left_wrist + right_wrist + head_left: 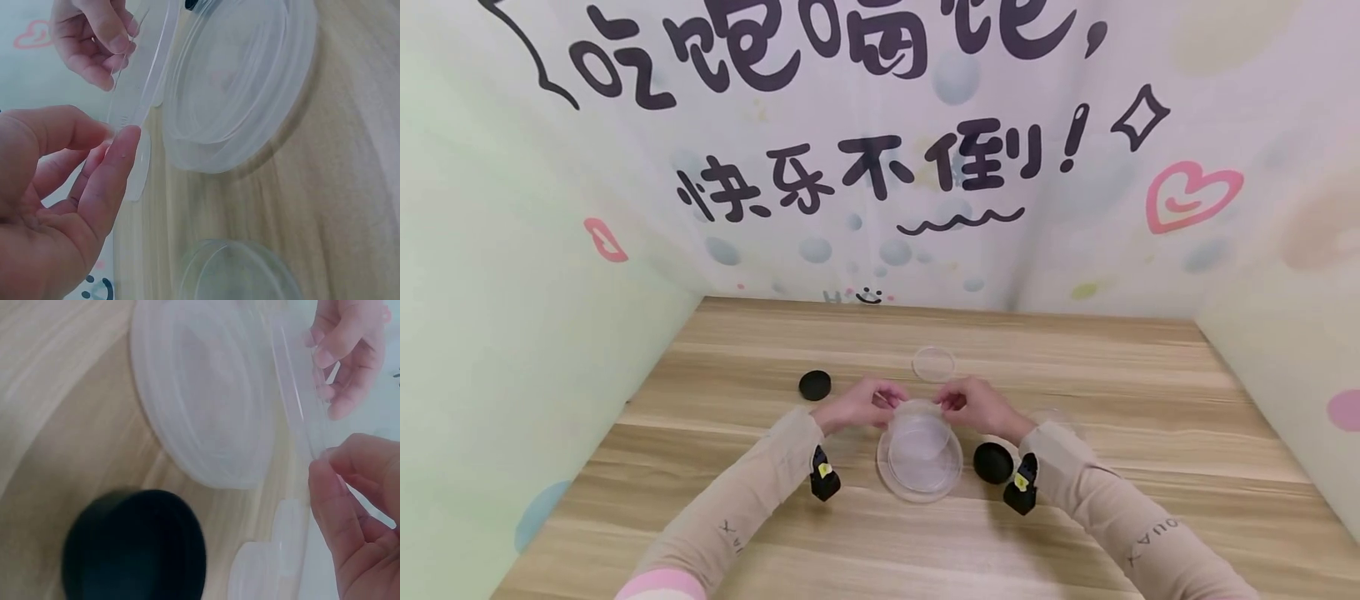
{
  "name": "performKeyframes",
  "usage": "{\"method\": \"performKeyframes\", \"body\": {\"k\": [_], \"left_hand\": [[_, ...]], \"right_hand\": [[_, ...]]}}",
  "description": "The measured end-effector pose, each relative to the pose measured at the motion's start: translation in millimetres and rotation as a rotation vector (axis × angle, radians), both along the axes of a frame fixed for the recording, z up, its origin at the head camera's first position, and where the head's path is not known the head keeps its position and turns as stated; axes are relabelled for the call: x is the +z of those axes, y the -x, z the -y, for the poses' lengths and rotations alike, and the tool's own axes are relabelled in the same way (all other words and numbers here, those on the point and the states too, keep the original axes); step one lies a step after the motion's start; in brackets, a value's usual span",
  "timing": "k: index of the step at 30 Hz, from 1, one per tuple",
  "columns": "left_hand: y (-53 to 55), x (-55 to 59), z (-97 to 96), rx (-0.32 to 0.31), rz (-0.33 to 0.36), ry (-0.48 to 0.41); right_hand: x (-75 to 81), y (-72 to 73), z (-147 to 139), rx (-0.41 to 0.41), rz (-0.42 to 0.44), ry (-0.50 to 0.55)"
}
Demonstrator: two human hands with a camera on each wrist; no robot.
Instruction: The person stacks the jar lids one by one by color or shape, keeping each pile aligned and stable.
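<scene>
Between my left hand (856, 406) and right hand (981, 407) is a thin clear round plastic lid (142, 72), pinched at its edge on both sides. It is tilted up over a pile of larger clear round lids (916, 493) lying on the table. In the left wrist view, the left thumb and forefinger (119, 162) meet on the lid's rim. From the right wrist, the right thumb and forefinger (328, 487) grip the opposite side of the rim. Close by the right wrist sits a black round lid (993, 462).
A second black disc (815, 385) lies beyond the left hand. Behind both hands there is another clear round lid (933, 364). A clear round piece (1054, 415) lies by the right forearm. The left wrist view shows a clear round container (240, 275) on the wooden table (910, 550).
</scene>
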State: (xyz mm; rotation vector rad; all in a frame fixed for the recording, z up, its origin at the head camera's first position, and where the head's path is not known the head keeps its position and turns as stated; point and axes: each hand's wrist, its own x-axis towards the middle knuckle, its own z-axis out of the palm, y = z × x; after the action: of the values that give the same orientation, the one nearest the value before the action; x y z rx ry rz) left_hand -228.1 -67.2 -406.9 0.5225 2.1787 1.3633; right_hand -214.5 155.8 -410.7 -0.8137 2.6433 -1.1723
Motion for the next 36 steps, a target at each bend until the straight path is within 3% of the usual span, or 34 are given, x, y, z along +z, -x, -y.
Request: {"method": "performKeyframes", "body": {"k": [10,17,30,36], "left_hand": [[-6.8,-6.8,-0.2,-0.022,0.020,0.008],[-8.6,-13.3,-0.9,-0.036,0.028,0.008],[-13.9,-19.9,-4.0,-0.049,-0.027,0.029],[-13.1,-19.0,-5.1,-0.064,-0.063,0.085]], "right_hand": [[-17.5,-0.2,-5.5,0.064,-0.027,0.081],[-12.6,-8.5,-1.8,-0.007,0.010,-0.008],[-21.2,-12.1,-1.0,0.055,-0.035,-0.020],[-25.4,-11.4,0.9,0.056,-0.037,-0.031]]}}
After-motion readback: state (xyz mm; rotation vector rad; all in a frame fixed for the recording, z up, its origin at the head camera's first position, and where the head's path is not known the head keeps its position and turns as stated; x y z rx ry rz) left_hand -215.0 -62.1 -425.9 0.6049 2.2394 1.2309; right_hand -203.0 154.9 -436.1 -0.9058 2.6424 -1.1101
